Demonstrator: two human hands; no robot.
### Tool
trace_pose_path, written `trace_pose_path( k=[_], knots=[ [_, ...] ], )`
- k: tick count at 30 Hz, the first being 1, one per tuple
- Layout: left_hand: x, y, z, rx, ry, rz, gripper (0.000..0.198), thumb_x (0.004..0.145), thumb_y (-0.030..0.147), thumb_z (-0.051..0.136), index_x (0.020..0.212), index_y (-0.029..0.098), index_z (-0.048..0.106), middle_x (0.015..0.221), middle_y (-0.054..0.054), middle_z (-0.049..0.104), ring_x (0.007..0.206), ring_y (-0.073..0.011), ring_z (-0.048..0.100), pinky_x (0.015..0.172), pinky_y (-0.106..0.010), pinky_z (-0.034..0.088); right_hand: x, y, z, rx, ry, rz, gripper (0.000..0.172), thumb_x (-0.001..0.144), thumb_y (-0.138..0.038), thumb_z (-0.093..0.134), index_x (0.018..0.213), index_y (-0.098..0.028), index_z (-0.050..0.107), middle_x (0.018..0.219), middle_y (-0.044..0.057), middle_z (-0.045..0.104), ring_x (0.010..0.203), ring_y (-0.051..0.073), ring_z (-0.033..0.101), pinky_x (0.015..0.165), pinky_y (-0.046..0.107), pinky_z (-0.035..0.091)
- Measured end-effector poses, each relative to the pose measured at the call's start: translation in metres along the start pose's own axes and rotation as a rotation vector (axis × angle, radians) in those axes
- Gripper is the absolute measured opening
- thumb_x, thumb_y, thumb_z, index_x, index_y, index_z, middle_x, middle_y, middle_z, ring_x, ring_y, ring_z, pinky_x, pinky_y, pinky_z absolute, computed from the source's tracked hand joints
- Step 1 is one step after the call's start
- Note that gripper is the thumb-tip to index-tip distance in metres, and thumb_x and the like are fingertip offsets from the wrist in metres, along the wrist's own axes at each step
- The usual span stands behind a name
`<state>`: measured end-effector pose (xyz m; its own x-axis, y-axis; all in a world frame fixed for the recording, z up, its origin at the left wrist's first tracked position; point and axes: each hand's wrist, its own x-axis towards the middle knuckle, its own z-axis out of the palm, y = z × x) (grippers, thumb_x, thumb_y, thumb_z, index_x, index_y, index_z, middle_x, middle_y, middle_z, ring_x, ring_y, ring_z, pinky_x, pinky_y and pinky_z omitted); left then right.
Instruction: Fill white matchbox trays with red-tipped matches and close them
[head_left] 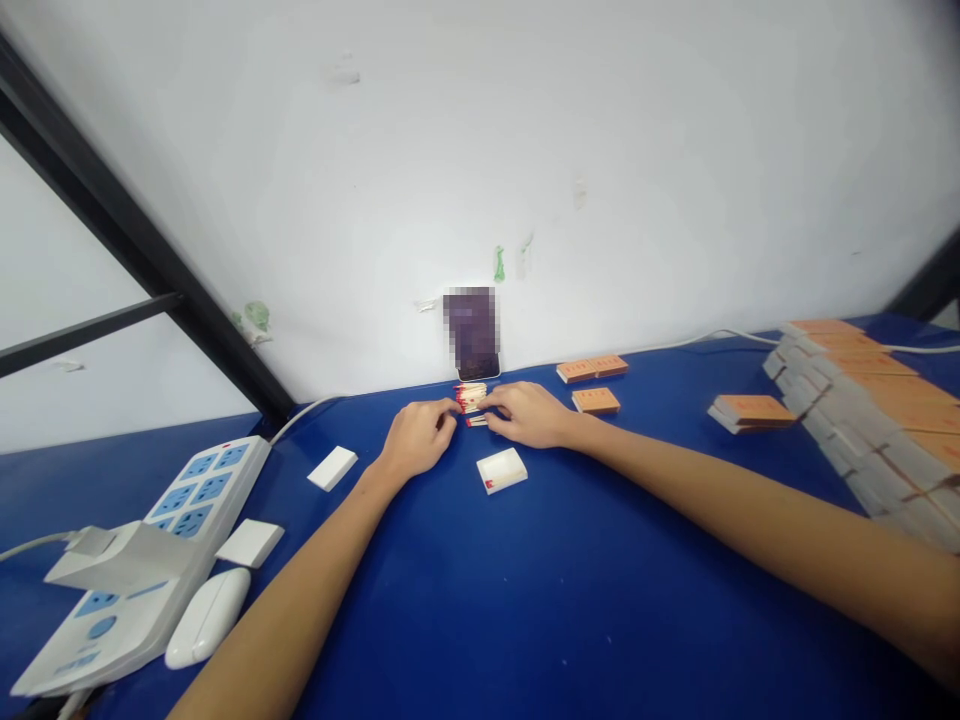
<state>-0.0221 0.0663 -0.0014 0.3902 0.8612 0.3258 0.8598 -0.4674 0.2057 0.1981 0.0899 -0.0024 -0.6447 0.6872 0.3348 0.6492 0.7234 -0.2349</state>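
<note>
Left hand (416, 440) and right hand (529, 415) pinch a bundle of matches (471, 397) between them, white tray (502, 470) just nearer. A slack grip could scatter them over the tabletop (525, 600).

The table (480, 600) wears a smooth, matt blue covering. The power strip (150, 540) is glossy white plastic; well right of it, the stacked boxes (885, 385) look like matt card, the matches (471, 396) thin wood.
</note>
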Motion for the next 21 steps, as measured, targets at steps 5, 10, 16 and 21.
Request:
trace_pose_path(
  k=[5, 10, 16, 21],
  knots=[
    [-0.0001, -0.0002, 0.0002, 0.004, -0.002, 0.003, 0.032, 0.089, 0.021, 0.044, 0.106, 0.021, 0.071, 0.087, -0.003, 0.074, 0.072, -0.0173, 0.064, 0.068, -0.026, 0.044, 0.0005, -0.0009, -0.0001, -0.003, -0.003, 0.005, 0.031, 0.09, -0.028, 0.05, 0.111, -0.021, 0.071, 0.103, 0.005, 0.072, 0.089, 0.02, 0.064, 0.073, 0.027, 0.038],
    [0.0002, 0.0003, -0.0006, -0.002, -0.006, 0.006, 0.034, 0.089, 0.02, 0.043, 0.107, 0.021, 0.072, 0.089, -0.004, 0.075, 0.074, -0.0179, 0.065, 0.071, -0.027, 0.046, 0.0007, -0.0017, -0.0005, -0.017, -0.01, 0.01, 0.031, 0.091, -0.028, 0.05, 0.111, -0.021, 0.071, 0.102, 0.006, 0.072, 0.088, 0.02, 0.064, 0.073, 0.027, 0.037],
    [-0.0001, -0.0009, 0.0007, -0.016, -0.006, 0.003, 0.035, 0.089, 0.02, 0.044, 0.109, 0.021, 0.073, 0.094, -0.004, 0.075, 0.078, -0.0184, 0.067, 0.075, -0.028, 0.048, 0.0006, -0.0025, -0.0017, -0.015, -0.015, 0.011, 0.03, 0.091, -0.028, 0.05, 0.11, -0.02, 0.072, 0.103, 0.006, 0.072, 0.088, 0.019, 0.064, 0.072, 0.027, 0.037],
    [-0.0002, -0.002, 0.0015, -0.017, -0.008, 0.018, 0.036, 0.089, 0.019, 0.043, 0.108, 0.021, 0.074, 0.095, -0.004, 0.076, 0.079, -0.0186, 0.067, 0.077, -0.028, 0.049, 0.0008, -0.0014, -0.0009, -0.001, -0.009, 0.001, 0.03, 0.091, -0.029, 0.05, 0.11, -0.02, 0.071, 0.106, 0.007, 0.072, 0.091, 0.02, 0.064, 0.075, 0.027, 0.039]
  ],
)
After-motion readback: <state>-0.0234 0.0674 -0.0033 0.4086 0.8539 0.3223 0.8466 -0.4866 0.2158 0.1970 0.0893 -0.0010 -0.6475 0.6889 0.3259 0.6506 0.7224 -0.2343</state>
